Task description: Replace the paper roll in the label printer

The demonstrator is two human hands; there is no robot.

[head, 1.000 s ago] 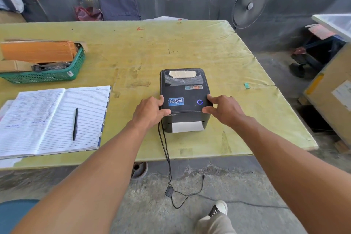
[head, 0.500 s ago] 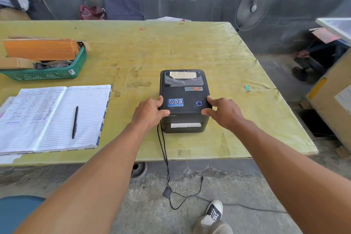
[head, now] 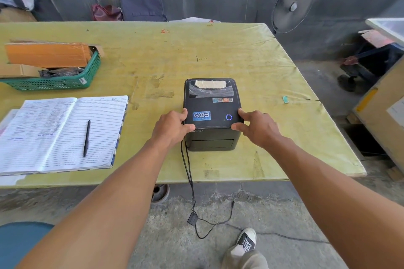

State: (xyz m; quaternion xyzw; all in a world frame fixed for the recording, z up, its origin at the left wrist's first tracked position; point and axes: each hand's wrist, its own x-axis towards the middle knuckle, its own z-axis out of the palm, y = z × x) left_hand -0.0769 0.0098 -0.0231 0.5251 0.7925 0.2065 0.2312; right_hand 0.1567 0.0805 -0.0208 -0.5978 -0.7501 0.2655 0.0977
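Printer (head: 211,113) near counter (head: 251,54) front edge, lid shut, long axis running away from me. My left hand (head: 169,130) and right hand (head: 258,130) flank front corners, thumbs on lid, each grip clamped on printer. Both hands equally near; lid lifts up, hinging away.

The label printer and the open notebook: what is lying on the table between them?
Nothing lies there. In the head view, only bare yellow table separates the label printer from the open notebook.
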